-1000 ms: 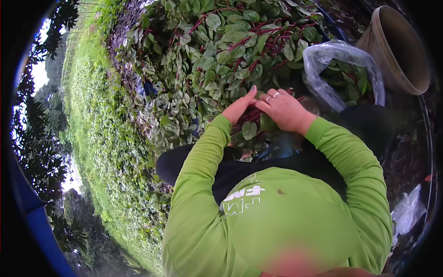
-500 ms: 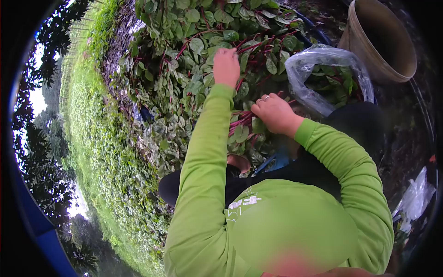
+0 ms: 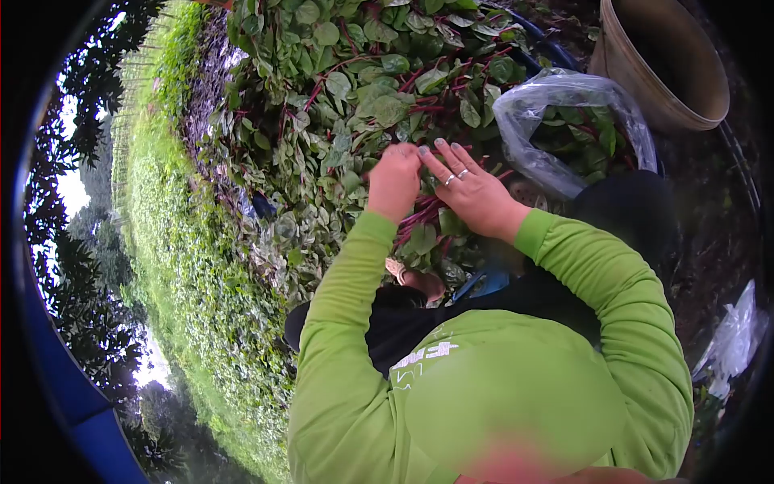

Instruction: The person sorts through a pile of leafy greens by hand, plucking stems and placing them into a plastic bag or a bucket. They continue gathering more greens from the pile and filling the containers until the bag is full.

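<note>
Left hand (image 3: 393, 181) clenches a bunch of glossy oval green leaves on slender red stems (image 3: 421, 227); right hand (image 3: 472, 195), fingers outstretched, lies flat on it, near a crinkled clear plastic bag (image 3: 538, 157).

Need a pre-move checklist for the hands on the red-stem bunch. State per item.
1. Left hand curled at the top of the bunch: ok.
2. Right hand grip: fingers lie straight across the bunch, thumb hidden: cannot tell.
3. Bunch aligned: its red ends run together below the hands: ok.
4. Bag to the right of the hands, greens inside, mouth seems open: ok.
5. Way to the bag: bucket stands beyond it, not between: ok.
6. Leaves slipping out of the bunch: cannot tell.
</note>
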Action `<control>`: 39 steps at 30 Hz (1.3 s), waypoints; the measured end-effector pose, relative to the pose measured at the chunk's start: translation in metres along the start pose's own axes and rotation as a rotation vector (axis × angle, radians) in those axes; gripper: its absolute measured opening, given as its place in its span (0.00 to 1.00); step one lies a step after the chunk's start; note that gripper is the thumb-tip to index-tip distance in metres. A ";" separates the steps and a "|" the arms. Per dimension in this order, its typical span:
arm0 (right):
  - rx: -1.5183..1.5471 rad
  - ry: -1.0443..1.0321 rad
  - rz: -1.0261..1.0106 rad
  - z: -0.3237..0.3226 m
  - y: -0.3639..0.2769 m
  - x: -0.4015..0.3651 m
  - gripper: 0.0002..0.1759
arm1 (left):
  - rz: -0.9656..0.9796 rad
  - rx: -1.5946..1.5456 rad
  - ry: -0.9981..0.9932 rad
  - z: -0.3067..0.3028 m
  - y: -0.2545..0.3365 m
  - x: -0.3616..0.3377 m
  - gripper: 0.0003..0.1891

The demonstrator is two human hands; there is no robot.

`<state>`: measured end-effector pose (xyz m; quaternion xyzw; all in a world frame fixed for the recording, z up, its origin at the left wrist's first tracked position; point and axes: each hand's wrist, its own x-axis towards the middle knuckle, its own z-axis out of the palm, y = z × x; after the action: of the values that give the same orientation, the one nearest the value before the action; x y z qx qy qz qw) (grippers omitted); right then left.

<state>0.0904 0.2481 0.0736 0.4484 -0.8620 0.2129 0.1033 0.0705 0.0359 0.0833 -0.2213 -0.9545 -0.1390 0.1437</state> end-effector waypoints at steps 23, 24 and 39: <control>-0.093 -0.383 -0.057 0.009 -0.015 -0.004 0.11 | -0.074 0.313 0.066 0.033 -0.058 0.068 0.17; -0.096 -0.338 -0.051 0.009 -0.012 -0.005 0.10 | -0.072 0.329 0.039 0.034 -0.062 0.070 0.16; 0.013 -0.086 0.048 0.005 -0.011 -0.001 0.15 | -0.068 0.041 -0.001 -0.002 0.020 -0.036 0.10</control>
<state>0.1004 0.2410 0.0718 0.4368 -0.8747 0.2017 0.0582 0.1117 0.0388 0.0771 -0.1856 -0.9643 -0.1239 0.1427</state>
